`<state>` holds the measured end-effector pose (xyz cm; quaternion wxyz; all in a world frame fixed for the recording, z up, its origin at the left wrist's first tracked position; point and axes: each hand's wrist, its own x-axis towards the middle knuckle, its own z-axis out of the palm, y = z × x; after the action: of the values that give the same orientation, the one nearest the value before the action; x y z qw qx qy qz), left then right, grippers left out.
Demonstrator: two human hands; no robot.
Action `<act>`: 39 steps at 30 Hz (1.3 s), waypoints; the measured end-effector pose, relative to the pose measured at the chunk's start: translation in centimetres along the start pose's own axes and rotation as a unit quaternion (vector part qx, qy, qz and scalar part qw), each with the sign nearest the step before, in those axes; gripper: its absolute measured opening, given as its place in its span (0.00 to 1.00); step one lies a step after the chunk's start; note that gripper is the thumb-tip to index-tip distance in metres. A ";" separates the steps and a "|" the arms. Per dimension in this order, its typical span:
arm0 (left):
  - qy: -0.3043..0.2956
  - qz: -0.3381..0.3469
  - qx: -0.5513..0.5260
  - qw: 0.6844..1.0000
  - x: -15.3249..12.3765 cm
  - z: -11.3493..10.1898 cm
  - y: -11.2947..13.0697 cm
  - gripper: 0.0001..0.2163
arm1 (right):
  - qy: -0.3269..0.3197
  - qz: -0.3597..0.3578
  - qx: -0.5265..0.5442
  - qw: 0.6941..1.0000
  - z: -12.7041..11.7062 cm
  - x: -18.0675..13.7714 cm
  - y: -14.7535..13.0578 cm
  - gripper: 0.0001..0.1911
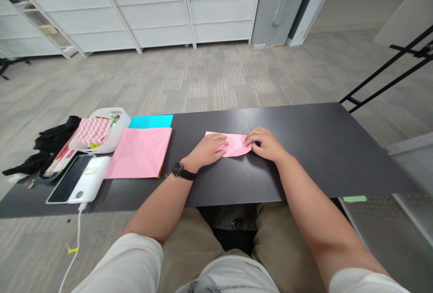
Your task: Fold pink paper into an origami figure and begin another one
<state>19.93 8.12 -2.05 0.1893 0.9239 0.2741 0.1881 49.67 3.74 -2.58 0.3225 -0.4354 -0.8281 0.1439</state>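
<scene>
A small folded pink paper [234,143] lies on the dark table [314,148] in front of me. My left hand [208,148], with a black watch on the wrist, rests flat on the paper's left end, fingers stretched out. My right hand [265,143] presses down on the paper's right end with its fingers bent close together on the edge.
At the left lies a stack of paper sheets, pink on top [140,152], with a cyan sheet [151,121] behind it. A white tray [115,137] holds zigzag-patterned paper. A phone [69,178] lies on a white device [91,180], beside black cloth [54,135].
</scene>
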 end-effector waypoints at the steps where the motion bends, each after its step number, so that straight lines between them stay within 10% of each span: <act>1: -0.001 -0.002 -0.001 1.000 0.0 -0.1 0.1 0.14 | -0.004 0.001 0.001 1.000 -0.1 0.0 0.0 0.14; 39: -0.005 -0.082 0.015 0.997 0.1 -0.2 2.9 0.18 | 0.036 0.079 -0.028 0.996 0.3 0.3 -0.4 0.13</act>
<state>21.13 5.98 -0.56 0.1914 0.9021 0.3504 0.1635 49.12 3.80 -2.48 0.3276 -0.5134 -0.7825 0.1296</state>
